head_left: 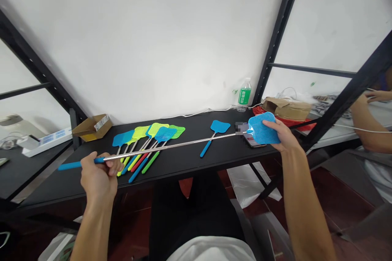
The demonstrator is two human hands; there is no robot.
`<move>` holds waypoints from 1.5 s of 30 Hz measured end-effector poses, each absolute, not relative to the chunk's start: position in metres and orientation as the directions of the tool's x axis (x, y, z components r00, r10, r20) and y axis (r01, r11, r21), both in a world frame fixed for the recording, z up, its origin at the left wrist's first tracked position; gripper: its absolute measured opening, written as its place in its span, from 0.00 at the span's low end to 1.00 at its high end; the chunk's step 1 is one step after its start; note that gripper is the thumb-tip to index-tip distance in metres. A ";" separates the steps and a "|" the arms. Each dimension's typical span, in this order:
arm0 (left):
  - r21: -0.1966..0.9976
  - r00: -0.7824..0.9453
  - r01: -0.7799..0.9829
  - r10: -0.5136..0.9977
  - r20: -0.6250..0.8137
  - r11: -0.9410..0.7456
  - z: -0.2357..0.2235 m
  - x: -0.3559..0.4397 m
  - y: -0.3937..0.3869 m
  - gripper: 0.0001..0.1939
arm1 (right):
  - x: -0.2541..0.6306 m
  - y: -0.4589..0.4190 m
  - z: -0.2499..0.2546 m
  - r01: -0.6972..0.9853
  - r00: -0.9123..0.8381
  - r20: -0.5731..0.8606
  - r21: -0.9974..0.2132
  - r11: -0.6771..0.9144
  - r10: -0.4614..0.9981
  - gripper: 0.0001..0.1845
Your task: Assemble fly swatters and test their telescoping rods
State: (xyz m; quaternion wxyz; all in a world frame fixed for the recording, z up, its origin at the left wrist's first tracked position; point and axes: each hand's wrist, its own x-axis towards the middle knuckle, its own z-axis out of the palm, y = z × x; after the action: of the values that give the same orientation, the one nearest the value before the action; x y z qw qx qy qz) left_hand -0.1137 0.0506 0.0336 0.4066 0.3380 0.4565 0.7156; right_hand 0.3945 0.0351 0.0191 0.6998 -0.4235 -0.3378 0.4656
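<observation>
Above desk [183, 161], long swatter [177, 145] is clamped by left hand [98, 177] (handle [70, 165]) and right hand [285, 133] (head [261, 129]), probably for full extension.

On the black table [183, 161], at far left, an open cardboard box [89, 129]; at far right, an upright bottle [244, 97] with green label. Further left, a white power strip [50, 140]. Further right, a brown carton [286, 109] and another person's arm [364, 124].

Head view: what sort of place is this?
Likely a small workshop or packing area: a black worktable with a row of similar fly swatters, an open cardboard box, and someone else's arm at the neighbouring bench.
</observation>
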 end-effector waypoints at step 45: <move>0.975 0.308 0.119 0.941 0.142 -0.187 0.006 -0.039 0.035 0.22 | 0.314 0.044 0.027 -0.222 -0.025 0.036 -0.975 0.029 0.999 0.26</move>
State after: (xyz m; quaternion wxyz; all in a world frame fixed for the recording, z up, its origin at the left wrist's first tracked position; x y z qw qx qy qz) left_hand -0.0392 0.0351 0.0062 0.4878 0.6452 0.4107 0.4208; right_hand 0.3136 0.0444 0.0265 0.5535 -0.4256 -0.4563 0.5516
